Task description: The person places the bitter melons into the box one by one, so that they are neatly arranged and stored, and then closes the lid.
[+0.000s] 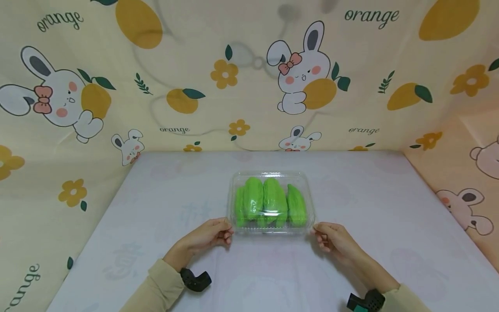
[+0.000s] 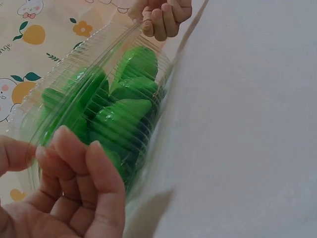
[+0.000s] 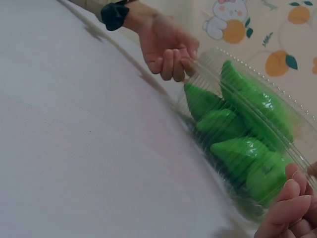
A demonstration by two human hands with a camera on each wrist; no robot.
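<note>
A clear plastic clamshell box (image 1: 273, 232) with its lid down sits on the white table, holding several bright green, ridged, tapered vegetables (image 1: 253, 199). My left hand (image 1: 212, 236) pinches the box's near left corner between thumb and curled fingers. At the near right corner, my right hand (image 1: 331, 238) pinches the rim the same way. In the left wrist view the rim passes between the left thumb and fingertips (image 2: 64, 144). The right wrist view shows the vegetables (image 3: 237, 153) through the ribbed side, with the right fingers (image 3: 285, 203) at the near corner.
The white table (image 1: 175, 182) spreads around the box on all sides. Behind it and along both sides hangs a cream cloth (image 1: 249, 99) printed with rabbits, oranges and flowers. A black wrist camera (image 1: 196, 281) is strapped to the left wrist, and another black device (image 1: 366, 300) to the right.
</note>
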